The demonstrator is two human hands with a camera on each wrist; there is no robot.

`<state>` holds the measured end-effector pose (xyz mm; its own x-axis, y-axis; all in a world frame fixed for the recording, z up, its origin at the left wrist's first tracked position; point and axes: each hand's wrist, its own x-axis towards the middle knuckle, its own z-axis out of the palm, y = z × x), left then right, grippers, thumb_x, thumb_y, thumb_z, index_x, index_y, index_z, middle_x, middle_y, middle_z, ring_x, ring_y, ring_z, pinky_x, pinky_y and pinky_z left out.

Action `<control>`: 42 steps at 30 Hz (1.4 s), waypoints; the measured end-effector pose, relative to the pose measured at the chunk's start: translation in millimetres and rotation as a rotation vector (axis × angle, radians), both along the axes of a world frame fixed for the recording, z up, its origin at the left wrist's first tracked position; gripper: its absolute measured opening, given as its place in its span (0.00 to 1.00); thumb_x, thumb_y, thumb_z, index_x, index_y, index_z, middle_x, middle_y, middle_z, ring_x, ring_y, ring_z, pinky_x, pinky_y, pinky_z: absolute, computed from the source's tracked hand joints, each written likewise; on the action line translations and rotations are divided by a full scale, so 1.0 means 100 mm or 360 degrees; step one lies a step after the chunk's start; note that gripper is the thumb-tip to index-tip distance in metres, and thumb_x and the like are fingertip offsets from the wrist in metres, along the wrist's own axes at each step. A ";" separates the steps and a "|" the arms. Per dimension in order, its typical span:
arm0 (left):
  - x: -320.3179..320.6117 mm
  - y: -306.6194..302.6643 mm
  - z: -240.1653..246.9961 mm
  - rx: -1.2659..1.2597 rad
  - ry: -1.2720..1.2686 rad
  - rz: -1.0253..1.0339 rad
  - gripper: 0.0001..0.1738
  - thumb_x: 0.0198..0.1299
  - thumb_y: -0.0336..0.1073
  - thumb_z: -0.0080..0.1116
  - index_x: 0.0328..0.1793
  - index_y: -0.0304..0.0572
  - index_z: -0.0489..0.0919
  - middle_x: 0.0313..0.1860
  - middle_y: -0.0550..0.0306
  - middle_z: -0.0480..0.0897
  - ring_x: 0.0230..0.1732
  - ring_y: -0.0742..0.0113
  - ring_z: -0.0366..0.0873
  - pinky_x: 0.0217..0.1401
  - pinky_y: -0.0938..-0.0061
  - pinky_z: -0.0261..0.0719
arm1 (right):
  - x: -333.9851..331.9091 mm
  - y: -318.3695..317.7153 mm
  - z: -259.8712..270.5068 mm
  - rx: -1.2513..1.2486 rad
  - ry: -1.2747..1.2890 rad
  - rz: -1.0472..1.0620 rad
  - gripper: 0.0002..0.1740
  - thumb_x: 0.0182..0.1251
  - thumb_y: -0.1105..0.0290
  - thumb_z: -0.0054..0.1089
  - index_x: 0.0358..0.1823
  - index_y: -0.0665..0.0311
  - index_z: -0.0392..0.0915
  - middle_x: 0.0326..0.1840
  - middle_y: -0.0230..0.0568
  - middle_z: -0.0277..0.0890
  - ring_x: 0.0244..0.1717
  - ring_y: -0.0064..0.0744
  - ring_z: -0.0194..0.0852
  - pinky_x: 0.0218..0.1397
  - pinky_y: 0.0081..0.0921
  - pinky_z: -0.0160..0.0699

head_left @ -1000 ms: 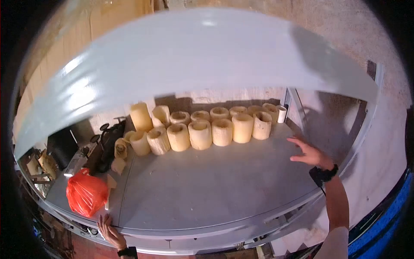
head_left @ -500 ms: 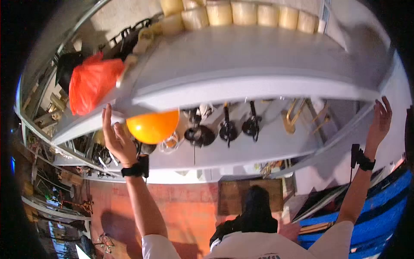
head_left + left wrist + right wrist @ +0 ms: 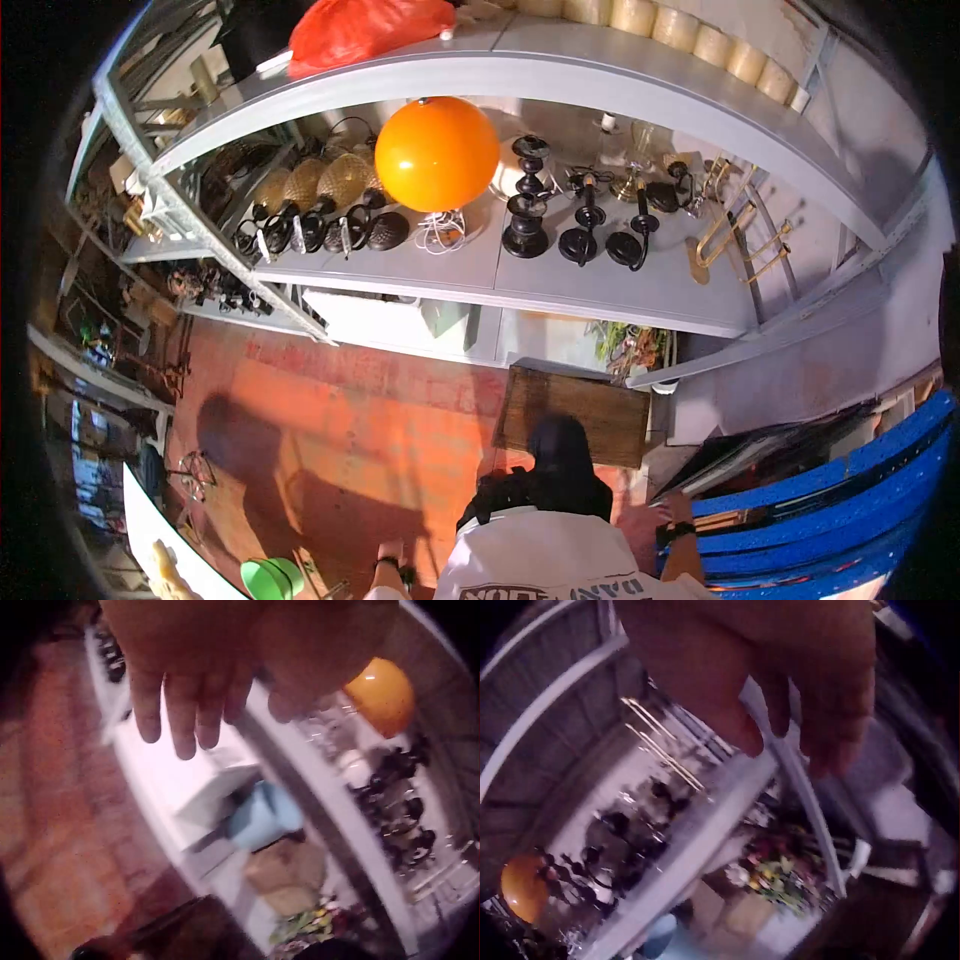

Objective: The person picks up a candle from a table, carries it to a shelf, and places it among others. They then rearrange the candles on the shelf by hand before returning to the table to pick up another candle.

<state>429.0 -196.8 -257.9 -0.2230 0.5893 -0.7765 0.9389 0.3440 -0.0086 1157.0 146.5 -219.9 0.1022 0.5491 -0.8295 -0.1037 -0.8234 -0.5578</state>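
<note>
My left hand [image 3: 390, 552] hangs low beside the white shirt in the head view. In the left wrist view that hand [image 3: 225, 652] has its fingers loosely extended and holds nothing. On the other side of the body, my right hand [image 3: 678, 505] is also lowered, near a blue slatted surface [image 3: 820, 500]. The right wrist view shows the right hand [image 3: 780, 667] with relaxed fingers and nothing in them. In front, on the middle shelf [image 3: 420, 270], stand an orange globe lamp [image 3: 437, 155] with a coiled white cord and several dark candlestick-like stands [image 3: 525, 235].
A red plastic bag [image 3: 365, 35] and a row of cream cylinders [image 3: 675, 30] are on the upper shelf. Amber lamps [image 3: 342, 180] lie left of the globe. Below are a white box [image 3: 365, 320], flowers [image 3: 635, 345] and a brown mat [image 3: 570, 415] on the red floor.
Both hands were up at the upper shelf's edge and have come down to the sides of the body. The head view has tilted down, showing the middle shelf and floor.
</note>
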 end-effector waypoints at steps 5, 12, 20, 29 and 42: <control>0.75 -1.17 -0.44 -0.0250 -0.0046 0.0591 0.15 0.61 0.43 0.48 0.48 0.52 0.81 0.44 0.59 0.83 0.44 0.60 0.82 0.43 0.60 0.80 | -0.74 0.44 -0.07 -0.0121 -0.0412 0.0647 0.21 0.65 0.55 0.52 0.49 0.64 0.71 0.47 0.45 0.72 0.39 0.45 0.73 0.44 0.45 0.76; 1.49 -0.97 -0.19 0.0596 -0.0605 0.2165 0.17 0.62 0.40 0.48 0.54 0.43 0.76 0.38 0.59 0.82 0.36 0.65 0.80 0.38 0.68 0.77 | -1.93 1.46 0.48 0.0451 -0.0463 0.1282 0.21 0.66 0.62 0.55 0.56 0.67 0.68 0.49 0.42 0.74 0.36 0.33 0.76 0.41 0.35 0.76; 1.99 -0.51 1.42 0.1250 -0.0798 0.2854 0.19 0.61 0.34 0.52 0.55 0.28 0.74 0.41 0.50 0.82 0.38 0.64 0.80 0.37 0.75 0.78 | -1.54 0.99 -0.77 0.0747 -0.0030 0.1364 0.11 0.59 0.71 0.55 0.18 0.60 0.69 0.14 0.24 0.63 0.19 0.20 0.61 0.19 0.22 0.57; 2.93 -2.14 0.85 0.0700 -0.0418 0.3777 0.16 0.57 0.39 0.52 0.45 0.33 0.78 0.36 0.52 0.83 0.28 0.61 0.83 0.24 0.69 0.71 | -0.39 0.45 -1.61 -0.0808 0.0590 0.2959 0.06 0.64 0.65 0.48 0.31 0.57 0.66 0.20 0.29 0.57 0.20 0.28 0.60 0.26 0.24 0.62; 2.10 -3.11 0.66 0.1284 -0.0402 0.4106 0.17 0.58 0.37 0.55 0.45 0.27 0.78 0.35 0.50 0.83 0.33 0.63 0.82 0.32 0.73 0.80 | -5.77 -0.38 0.58 0.0516 -0.0056 0.2139 0.12 0.61 0.68 0.56 0.45 0.60 0.74 0.29 0.34 0.75 0.27 0.26 0.76 0.26 0.21 0.75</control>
